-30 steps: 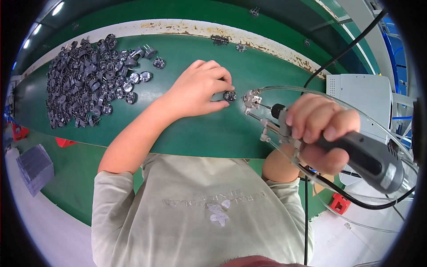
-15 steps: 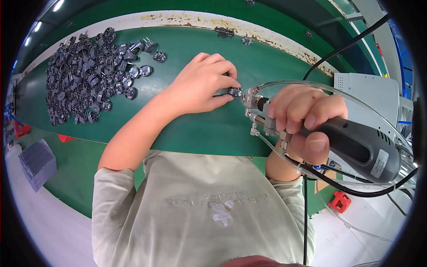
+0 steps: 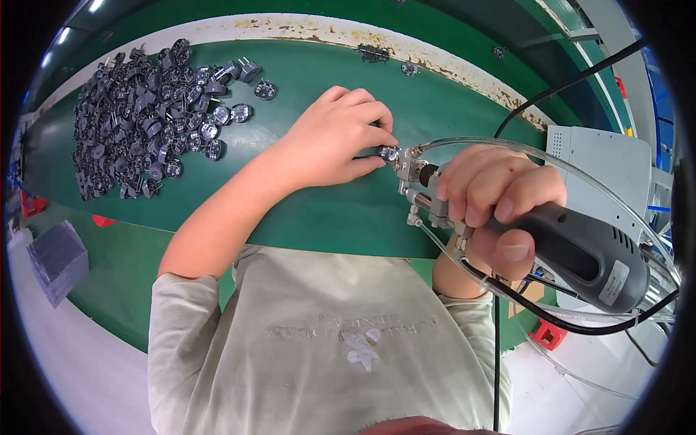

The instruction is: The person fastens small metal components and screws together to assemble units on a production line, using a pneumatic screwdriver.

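Note:
My left hand [image 3: 337, 138] rests over the green tabletop, fingers closed in a pinch on a small round dark plug part [image 3: 389, 154] with shiny metal bits on its face. Most of that part's near side is hidden by the fingertips. My right hand [image 3: 504, 188] is wrapped round a dark grey powered screwdriver [image 3: 587, 250] with a metal nose and air hoses. The nose [image 3: 407, 168] is right at the part's right side; whether it touches cannot be made out. To the left of my left forearm lies a large pile of similar plug parts [image 3: 141, 119], some with pins showing.
A white ledge [image 3: 290, 29] with worn paint borders the far side of the green table [image 3: 326, 225]. A light grey metal box [image 3: 602, 167] stands at the right. Black cables and a clear hose [image 3: 580, 168] loop around the screwdriver. Red stool-like pieces [image 3: 548, 335] are on the floor.
The screwdriver's nose has come slightly closer to the plug part, and its rear end has dipped a little. The view has shifted slightly. My left hand keeps the same pinch.

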Tool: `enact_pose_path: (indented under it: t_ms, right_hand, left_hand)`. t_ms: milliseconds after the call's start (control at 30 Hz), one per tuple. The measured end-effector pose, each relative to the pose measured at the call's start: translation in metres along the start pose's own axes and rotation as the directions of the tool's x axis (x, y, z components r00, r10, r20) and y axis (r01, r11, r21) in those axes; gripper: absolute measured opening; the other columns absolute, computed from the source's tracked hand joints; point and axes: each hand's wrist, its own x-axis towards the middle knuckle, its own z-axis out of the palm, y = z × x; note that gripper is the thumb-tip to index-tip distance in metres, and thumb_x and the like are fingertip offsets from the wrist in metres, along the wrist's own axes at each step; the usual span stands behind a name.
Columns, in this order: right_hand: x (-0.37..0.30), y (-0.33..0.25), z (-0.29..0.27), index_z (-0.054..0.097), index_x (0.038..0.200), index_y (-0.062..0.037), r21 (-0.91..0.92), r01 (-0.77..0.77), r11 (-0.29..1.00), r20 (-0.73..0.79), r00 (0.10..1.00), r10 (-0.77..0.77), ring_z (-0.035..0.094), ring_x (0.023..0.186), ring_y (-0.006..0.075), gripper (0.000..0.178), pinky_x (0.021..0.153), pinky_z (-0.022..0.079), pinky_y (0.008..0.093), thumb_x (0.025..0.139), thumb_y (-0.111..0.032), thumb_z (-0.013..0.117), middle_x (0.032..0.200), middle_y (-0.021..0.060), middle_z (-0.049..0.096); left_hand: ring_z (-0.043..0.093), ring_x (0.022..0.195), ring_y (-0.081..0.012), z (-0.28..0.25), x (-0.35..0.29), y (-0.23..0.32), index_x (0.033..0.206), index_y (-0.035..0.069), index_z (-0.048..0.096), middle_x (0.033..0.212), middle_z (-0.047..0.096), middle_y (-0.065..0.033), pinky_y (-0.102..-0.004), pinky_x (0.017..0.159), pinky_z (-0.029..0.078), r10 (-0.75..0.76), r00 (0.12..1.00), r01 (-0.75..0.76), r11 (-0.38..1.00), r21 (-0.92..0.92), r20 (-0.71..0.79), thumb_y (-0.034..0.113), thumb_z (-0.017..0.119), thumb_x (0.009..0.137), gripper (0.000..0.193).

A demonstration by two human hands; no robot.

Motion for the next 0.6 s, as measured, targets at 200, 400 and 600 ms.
enact_pose_path:
  t_ms: [200, 400, 600]
  right_hand:
    - [0.007, 0.004, 0.003, 0.048, 0.09, -0.0104, -0.028, -0.01, 1.0, 0.053, 0.999, 0.011, 0.055, 0.051, 0.0183, 0.03, 0.054, 0.054, 0.0376, 0.091, -0.032, 0.068, 0.065, 0.0024, 0.054]
    - [0.012, 0.012, 0.015, 0.057, 0.088, -0.0073, -0.277, 0.004, 0.961, 0.073, 0.997, 0.017, 0.059, 0.056, 0.0202, 0.037, 0.058, 0.05, 0.0304, 0.062, 0.002, 0.083, 0.069, 0.0041, 0.063]
    - [-0.001, 0.005, 0.01, 0.054, 0.092, -0.0032, 0.177, 0.06, 0.982, -0.163, 0.986, -0.031, 0.057, 0.055, 0.0217, 0.035, 0.054, 0.051, 0.0366, 0.082, -0.02, 0.083, 0.07, 0.0069, 0.061]
  left_hand:
    - [0.056, 0.105, -0.0208, -0.001, 0.002, -0.003, 0.099, 0.012, 0.074, 0.105, 0.063, 0.0023, -0.0379, 0.091, 0.041, -0.004, 1.0, 0.004, 1.0, -0.008, 0.005, 0.016, 0.079, 0.072, 0.028]
    - [0.056, 0.104, -0.02, -0.005, 0.002, -0.002, 0.094, 0.013, 0.074, 0.101, 0.063, 0.0035, -0.0376, 0.091, 0.041, 0.02, 1.0, -0.02, 0.999, 0.025, 0.007, 0.018, 0.079, 0.071, 0.024]
    - [0.058, 0.106, -0.0218, 0.0, -0.001, -0.001, 0.096, 0.012, 0.074, 0.104, 0.064, 0.0006, -0.0391, 0.091, 0.042, 0.021, 1.0, -0.02, 0.999, -0.032, 0.018, 0.018, 0.077, 0.075, 0.022]
